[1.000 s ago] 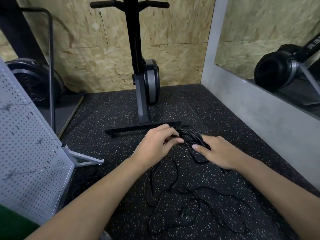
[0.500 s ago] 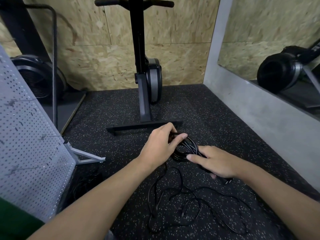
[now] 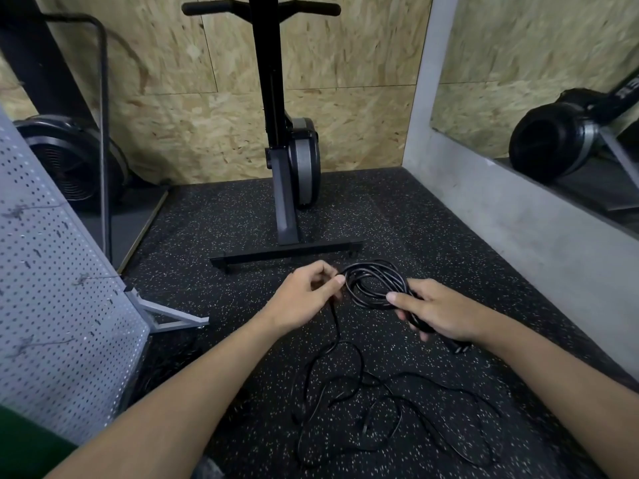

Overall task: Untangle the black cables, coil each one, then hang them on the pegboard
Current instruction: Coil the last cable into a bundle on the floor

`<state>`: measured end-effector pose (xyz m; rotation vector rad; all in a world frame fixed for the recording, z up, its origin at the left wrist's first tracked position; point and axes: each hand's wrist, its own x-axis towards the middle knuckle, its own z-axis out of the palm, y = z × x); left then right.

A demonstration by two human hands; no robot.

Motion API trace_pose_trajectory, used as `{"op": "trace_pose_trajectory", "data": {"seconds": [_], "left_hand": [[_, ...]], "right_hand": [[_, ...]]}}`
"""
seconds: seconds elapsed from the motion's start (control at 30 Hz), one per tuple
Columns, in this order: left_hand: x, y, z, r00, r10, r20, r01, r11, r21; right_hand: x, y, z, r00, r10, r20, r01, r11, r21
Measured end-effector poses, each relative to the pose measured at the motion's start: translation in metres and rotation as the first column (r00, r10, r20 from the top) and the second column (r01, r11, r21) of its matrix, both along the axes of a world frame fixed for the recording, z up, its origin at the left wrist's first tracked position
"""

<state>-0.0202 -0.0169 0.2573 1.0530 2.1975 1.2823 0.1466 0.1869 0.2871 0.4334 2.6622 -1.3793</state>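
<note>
Gym — exercise machine (image 3: 294, 174), rubber floor (image 3: 397, 229) (wall mirror (image 3: 518, 63))

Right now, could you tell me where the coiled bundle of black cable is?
In the head view the coiled black cable is centre, held between the left hand and right hand, just before the black machine's floor bar.

A black cable (image 3: 336, 319) is partly wound into a several-loop coil (image 3: 377, 269) held off the floor (image 3: 242, 219), the rest left tangled nearer, with a grey perforated pegboard (image 3: 62, 288) stood left.
</note>
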Motion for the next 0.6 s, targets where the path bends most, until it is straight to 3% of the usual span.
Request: {"op": "trace_pose_trajectory", "data": {"seconds": [0.07, 0.17, 0.27, 0.33, 0.37, 0.5, 0.53, 0.6], "left_hand": [[0.002, -0.003, -0.005, 0.998, -0.063, 0.026, 0.065, 0.994, -0.092], [0.008, -0.002, -0.011, 0.995, -0.082, 0.063, 0.090, 0.986, -0.138], [0.024, 0.010, -0.007, 0.969, 0.017, 0.248, -0.034, 0.997, 0.065], [0.036, 0.018, 0.002, 0.891, 0.085, 0.446, -0.193, 0.960, 0.203], [0.040, 0.021, 0.004, 0.875, 0.106, 0.472, -0.242, 0.941, 0.238], [0.038, 0.026, 0.000, 0.972, 0.202, 0.120, -0.221, 0.960, 0.173], [0.038, 0.026, 0.002, 0.973, 0.194, 0.127, -0.215, 0.961, 0.174], [0.040, 0.028, 0.004, 0.947, 0.163, 0.278, -0.231, 0.945, 0.230]], "right_hand": [[0.000, 0.000, 0.002, 0.995, -0.043, -0.086, 0.036, 0.996, -0.076], [-0.001, -0.001, 0.007, 0.968, -0.150, -0.203, 0.138, 0.988, -0.072], [-0.003, -0.008, 0.000, 0.920, -0.284, -0.269, 0.251, 0.956, -0.151], [-0.005, -0.014, -0.006, 0.906, -0.327, -0.267, 0.268, 0.934, -0.236], [-0.006, -0.017, -0.009, 0.907, -0.334, -0.256, 0.267, 0.927, -0.262], [-0.009, -0.023, -0.016, 0.925, -0.302, -0.231, 0.247, 0.940, -0.236], [-0.010, -0.024, -0.018, 0.930, -0.290, -0.226, 0.244, 0.947, -0.211], [-0.012, -0.026, -0.020, 0.932, -0.288, -0.219, 0.240, 0.945, -0.223]]}}
